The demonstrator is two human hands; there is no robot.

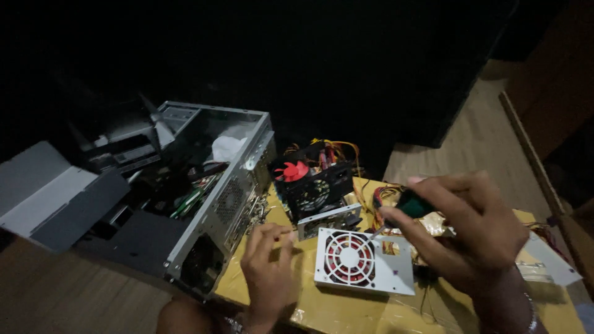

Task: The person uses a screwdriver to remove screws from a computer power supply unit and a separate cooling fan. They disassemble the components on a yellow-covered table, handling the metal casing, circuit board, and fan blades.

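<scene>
While hands work, an open computer case (210,185) crowds left.

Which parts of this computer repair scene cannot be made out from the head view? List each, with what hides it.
- Screwdriver tip: a blurred shaft near the power supply; contact unclear.
- Right hand: covers most of the handle, so its grip is hidden.
- Left hand: fingertips curled under; anything pinched is too small to tell.
- Computer case interior: too dark.
- Background beyond the table: black, unlit.
- Second unit with red fan: wiring behind it blurred.
</scene>
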